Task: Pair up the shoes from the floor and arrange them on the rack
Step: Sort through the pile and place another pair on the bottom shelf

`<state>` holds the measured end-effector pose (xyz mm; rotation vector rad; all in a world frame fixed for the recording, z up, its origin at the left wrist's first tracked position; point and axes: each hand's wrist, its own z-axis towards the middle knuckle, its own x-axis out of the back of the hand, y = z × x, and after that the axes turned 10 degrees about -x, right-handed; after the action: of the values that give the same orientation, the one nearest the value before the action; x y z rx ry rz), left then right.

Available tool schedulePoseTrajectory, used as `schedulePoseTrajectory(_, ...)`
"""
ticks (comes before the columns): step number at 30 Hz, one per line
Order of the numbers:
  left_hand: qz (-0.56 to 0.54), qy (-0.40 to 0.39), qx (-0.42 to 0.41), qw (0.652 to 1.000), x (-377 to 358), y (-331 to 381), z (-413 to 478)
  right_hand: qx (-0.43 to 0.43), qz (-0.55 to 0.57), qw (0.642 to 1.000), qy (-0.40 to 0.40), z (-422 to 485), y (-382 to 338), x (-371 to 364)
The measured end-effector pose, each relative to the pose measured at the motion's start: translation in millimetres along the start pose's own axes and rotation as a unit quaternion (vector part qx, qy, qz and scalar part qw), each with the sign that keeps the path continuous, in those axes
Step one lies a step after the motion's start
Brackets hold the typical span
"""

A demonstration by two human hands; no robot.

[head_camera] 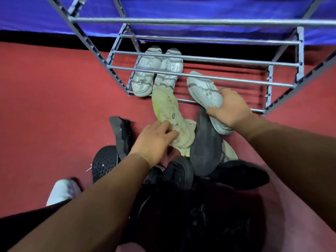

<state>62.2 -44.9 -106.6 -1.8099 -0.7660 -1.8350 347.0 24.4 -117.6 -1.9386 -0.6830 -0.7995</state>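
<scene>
In right grip (231, 109) white sneaker (200, 88) clasped, toe toward rack (245, 81); sole-up shoe (165, 106) held heel-end by left grip (152, 139), just left.

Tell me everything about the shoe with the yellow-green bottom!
The shoe is turned sole up: a cream, bumpy, rubbery-looking sole with a neon yellow-green edge and a small dark oval mark. Its toe points toward the rack; the left hand grips its heel end. A dark grey shoe lies right beside it.
</scene>
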Motion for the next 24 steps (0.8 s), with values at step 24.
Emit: schedulePoseTrajectory(24,-0.165,0.141,0.481,0.849,3.2,-11.5,11.7,0.249,-0.187,0.945,-0.100,-26.1,-58.4,-49.9)
